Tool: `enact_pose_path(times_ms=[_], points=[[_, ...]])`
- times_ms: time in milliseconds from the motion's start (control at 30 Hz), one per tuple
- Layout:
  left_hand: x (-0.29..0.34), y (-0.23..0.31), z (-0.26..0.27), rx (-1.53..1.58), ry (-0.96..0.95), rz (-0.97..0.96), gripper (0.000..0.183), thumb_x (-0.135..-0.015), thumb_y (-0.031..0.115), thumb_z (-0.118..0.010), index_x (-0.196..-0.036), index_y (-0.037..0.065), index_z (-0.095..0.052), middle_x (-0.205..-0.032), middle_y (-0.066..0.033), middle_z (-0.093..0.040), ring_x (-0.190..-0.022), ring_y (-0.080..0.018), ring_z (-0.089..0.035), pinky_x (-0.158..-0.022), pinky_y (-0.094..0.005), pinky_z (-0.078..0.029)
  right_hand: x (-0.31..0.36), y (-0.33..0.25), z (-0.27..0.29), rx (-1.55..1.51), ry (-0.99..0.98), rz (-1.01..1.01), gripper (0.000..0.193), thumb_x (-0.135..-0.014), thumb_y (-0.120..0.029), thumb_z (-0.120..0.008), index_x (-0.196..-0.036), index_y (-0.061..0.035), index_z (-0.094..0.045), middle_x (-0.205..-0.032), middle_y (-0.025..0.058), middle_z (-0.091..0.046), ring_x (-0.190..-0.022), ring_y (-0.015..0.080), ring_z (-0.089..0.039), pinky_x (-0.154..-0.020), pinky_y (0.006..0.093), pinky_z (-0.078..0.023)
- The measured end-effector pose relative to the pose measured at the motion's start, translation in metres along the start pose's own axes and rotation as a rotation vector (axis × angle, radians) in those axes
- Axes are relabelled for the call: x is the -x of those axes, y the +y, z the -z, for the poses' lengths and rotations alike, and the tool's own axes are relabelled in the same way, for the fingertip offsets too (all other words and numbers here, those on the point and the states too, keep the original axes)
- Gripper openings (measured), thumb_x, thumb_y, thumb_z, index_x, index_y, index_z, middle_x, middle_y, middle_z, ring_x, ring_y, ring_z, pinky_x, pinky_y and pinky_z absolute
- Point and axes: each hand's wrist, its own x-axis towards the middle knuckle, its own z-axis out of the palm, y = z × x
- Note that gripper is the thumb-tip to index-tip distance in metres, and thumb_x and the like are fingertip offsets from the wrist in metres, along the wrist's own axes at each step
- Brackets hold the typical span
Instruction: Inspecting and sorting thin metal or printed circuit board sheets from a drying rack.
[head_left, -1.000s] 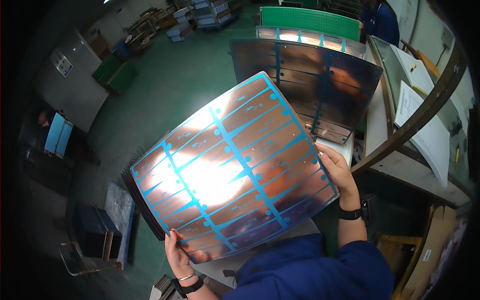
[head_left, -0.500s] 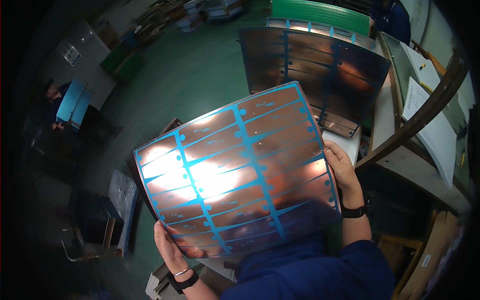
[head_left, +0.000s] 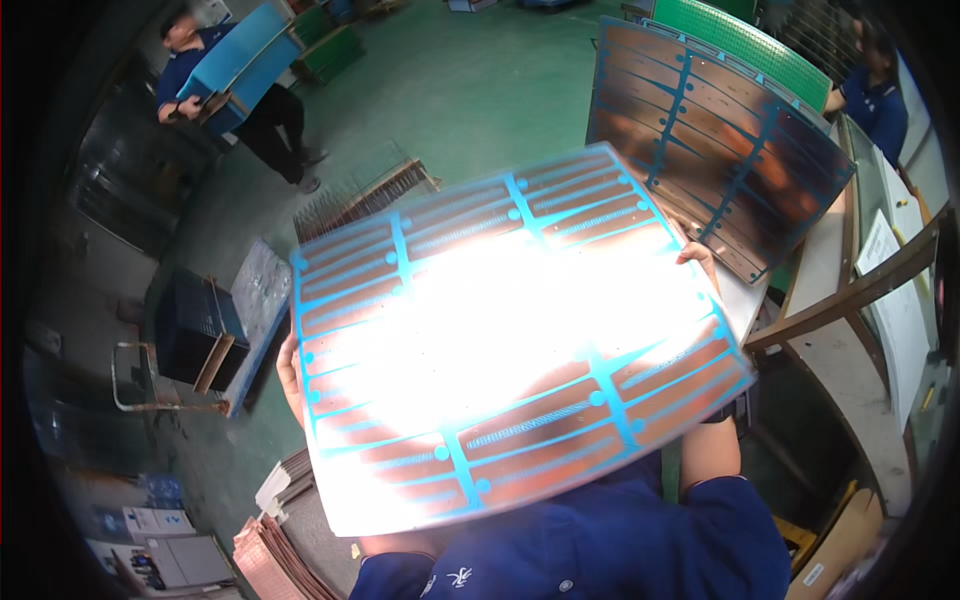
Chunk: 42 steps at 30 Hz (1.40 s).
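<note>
A large copper-coloured circuit board panel (head_left: 520, 440) with a blue pattern is held up in front of my body, tilted. A strong white glare covers much of its middle. My left hand (head_left: 290, 378) grips its left edge, mostly hidden behind the panel. My right hand (head_left: 698, 262) is closed on the upper part of its right edge, with the rest of the hand and the wrist behind the board. Beyond my right hand, a similar copper and blue panel (head_left: 720, 150) leans upright in front of a green perforated board (head_left: 750, 40).
A rack with thin upright pins (head_left: 365, 200) stands behind the panel. At left, a trolley (head_left: 262, 300) carries a dark stack. Copper sheets (head_left: 275, 560) lie lower left. A desk with papers (head_left: 885, 300) is at right. One person carries a blue box (head_left: 240, 65); another (head_left: 875, 105) stands far right.
The panel's visible face now shows hatched strips, and the glare has grown. My left hand has moved from the lower left corner up the left edge. The person with the blue box appears nearer.
</note>
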Motion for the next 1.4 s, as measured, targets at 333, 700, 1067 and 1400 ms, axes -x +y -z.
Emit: enact_pose_path(times_ms=[333, 700, 1067, 1400], points=[[-0.029, -0.016, -0.006, 0.254, -0.006, 0.208, 0.039, -0.093, 0.028, -0.044, -0.126, 0.006, -0.044, -0.131, -0.0139, -0.046, -0.114, -0.025, -0.051, -0.09, -0.0409, -0.049, 0.024, 0.006, 0.021, -0.147, 0.305, -0.515, 0.034, -0.096, -0.019, -0.038, -0.12, 0.0025, -0.049, -0.106, 0.0124, -0.061, -0.09, 0.0178, -0.062, -0.078, 0.0308, -0.053], [0.052, -0.052, -0.086, 0.453, 0.183, 0.226, 0.052, -0.097, 0.042, -0.036, -0.131, 0.003, -0.036, -0.126, -0.0091, -0.049, -0.113, -0.0244, -0.05, -0.094, -0.0365, -0.044, 0.008, 0.066, -0.038, -0.237, 0.295, -0.353, 0.026, -0.095, -0.014, -0.046, -0.117, -0.0013, -0.048, -0.105, 0.0071, -0.059, -0.092, 0.0151, -0.06, -0.08, 0.0287, -0.05], [0.043, -0.05, -0.054, 0.018, 0.236, 0.378, 0.047, -0.094, 0.02, -0.049, -0.135, 0.004, -0.033, -0.124, -0.0105, -0.051, -0.108, -0.0184, -0.055, -0.09, -0.0317, -0.047, 0.006, 0.042, 0.018, -0.098, 0.344, -0.339, 0.037, -0.096, -0.022, -0.045, -0.12, 0.0058, -0.046, -0.106, 0.013, -0.059, -0.099, 0.0184, -0.058, -0.08, 0.0322, -0.051], [0.065, -0.044, -0.027, -0.04, 0.28, 0.391, 0.041, -0.095, 0.018, -0.047, -0.131, 0.0, -0.039, -0.122, -0.0094, -0.053, -0.11, -0.0164, -0.053, -0.092, -0.0301, -0.044, 0.025, 0.034, 0.021, 0.091, 0.273, -0.426, 0.036, -0.095, -0.025, -0.046, -0.109, 0.0067, -0.053, -0.097, 0.0115, -0.062, -0.086, 0.0162, -0.06, -0.078, 0.0281, -0.049]])
